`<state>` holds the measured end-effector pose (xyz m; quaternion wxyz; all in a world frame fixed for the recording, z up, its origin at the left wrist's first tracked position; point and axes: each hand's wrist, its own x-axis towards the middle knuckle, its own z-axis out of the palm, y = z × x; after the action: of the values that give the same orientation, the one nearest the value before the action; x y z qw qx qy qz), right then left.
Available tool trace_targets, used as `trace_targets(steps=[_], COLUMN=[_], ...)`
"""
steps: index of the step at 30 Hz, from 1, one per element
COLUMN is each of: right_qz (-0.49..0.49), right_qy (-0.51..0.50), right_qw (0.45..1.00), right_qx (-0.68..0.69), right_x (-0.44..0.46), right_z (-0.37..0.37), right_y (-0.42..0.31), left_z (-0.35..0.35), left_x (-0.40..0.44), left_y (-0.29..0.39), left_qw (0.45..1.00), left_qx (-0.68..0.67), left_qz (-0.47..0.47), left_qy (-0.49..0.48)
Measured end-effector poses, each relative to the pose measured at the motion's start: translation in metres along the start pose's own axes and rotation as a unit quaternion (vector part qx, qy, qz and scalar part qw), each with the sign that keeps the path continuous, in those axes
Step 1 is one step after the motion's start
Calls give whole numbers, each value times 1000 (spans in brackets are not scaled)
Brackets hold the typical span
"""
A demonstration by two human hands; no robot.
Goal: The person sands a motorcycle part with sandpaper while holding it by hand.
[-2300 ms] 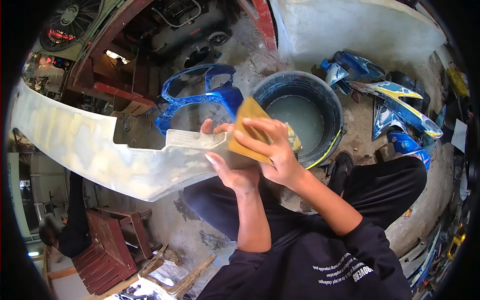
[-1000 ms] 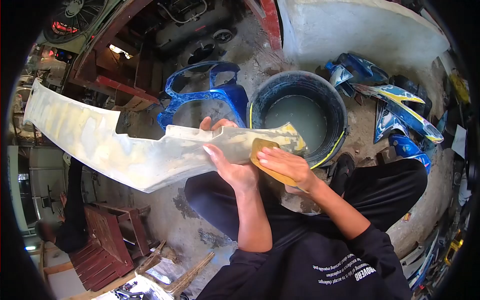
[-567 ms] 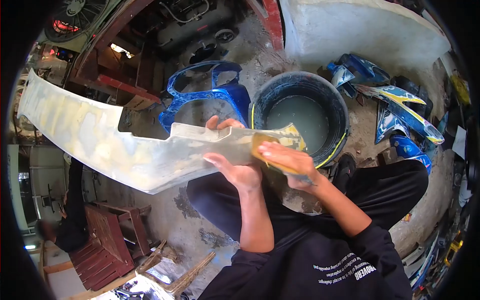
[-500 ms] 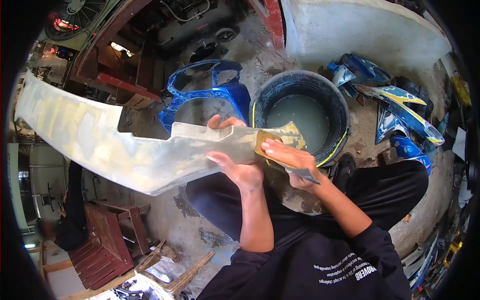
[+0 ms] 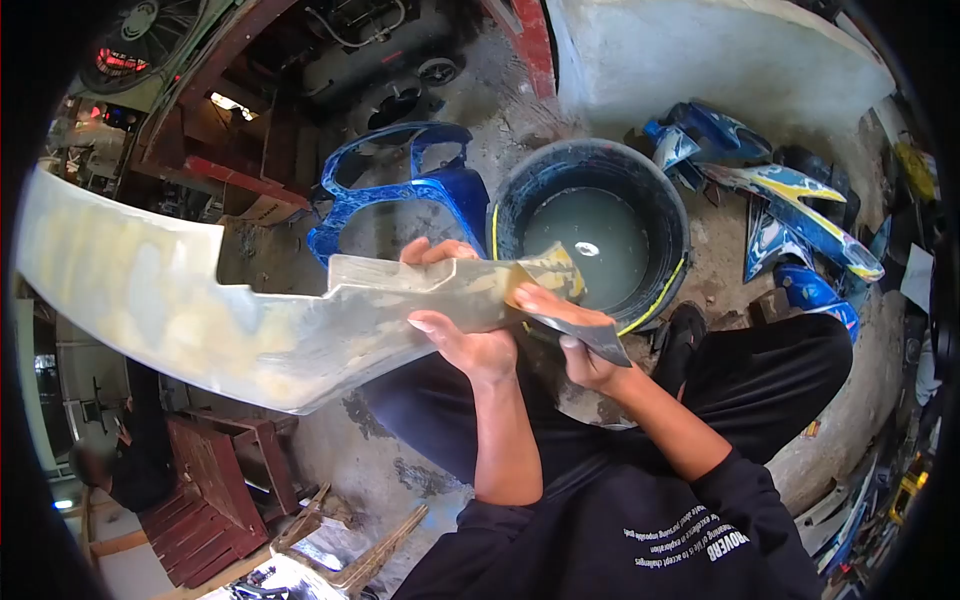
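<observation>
Left hand (image 5: 470,345): partly closed round the long panel (image 5: 270,335), near its narrow end. Thumb lay along the near side, fingertips showed over the far edge; palm and most of the finger length were hidden by the panel, so grip pressure couldn't be read.

Right hand (image 5: 590,345): fingers extended and close together, thumb underneath, sandpaper sheet (image 5: 590,335) pinched between. Sheet was bent, tan on one side and dark grey on the other, its tan end against the panel's narrow end. Exact contact patch under it wasn't visible.

Panel ran from the left edge of the frame to the centre, whitish with yellow and grey patches. Tip overlapped the black bucket (image 5: 668,205) in view; couldn't tell if they touched. Bucket held cloudy liquid (image 5: 610,225) with a small bright oval on it, foam or glare, unclear.

Blue frame-shaped part (image 5: 458,195) sat on the floor just beside the bucket, partly behind the panel. Blue, white and yellow fairing pieces (image 5: 800,205) lay overlapping at upper right.

Lower left: another person (image 5: 145,475) in dark clothing by a red wooden bench (image 5: 205,500), blurred. Clutter down the right edge was cut by the dark lens border, too jumbled to identify.
</observation>
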<state>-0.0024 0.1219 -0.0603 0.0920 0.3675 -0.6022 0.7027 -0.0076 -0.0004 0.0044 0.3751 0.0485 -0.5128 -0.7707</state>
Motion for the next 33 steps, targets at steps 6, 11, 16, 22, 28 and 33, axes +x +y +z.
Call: trace_targets(steps=[6, 11, 16, 22, 28, 33], right_qz=[-62, 44, -10, -67, 59, -69], right_qy=[-5, 12, 32, 0, 42, -3], right_qw=[998, 999, 999, 997, 997, 997], right_qx=[19, 21, 37, 40, -17, 23], right_x=[49, -10, 25, 34, 2, 68], right_z=[21, 0, 19, 23, 3, 28], right_y=[-19, 12, -4, -6, 11, -22], left_z=[7, -1, 6, -5, 2, 2], left_x=[-1, 1, -1, 1, -2, 1], left_y=[9, 2, 2, -4, -8, -4], left_qw=[999, 1000, 998, 999, 999, 999], left_qx=[-17, -17, -60, -40, -30, -54], left_qz=[-15, 2, 2, -15, -28, -6], left_qy=[27, 11, 20, 5, 22, -5])
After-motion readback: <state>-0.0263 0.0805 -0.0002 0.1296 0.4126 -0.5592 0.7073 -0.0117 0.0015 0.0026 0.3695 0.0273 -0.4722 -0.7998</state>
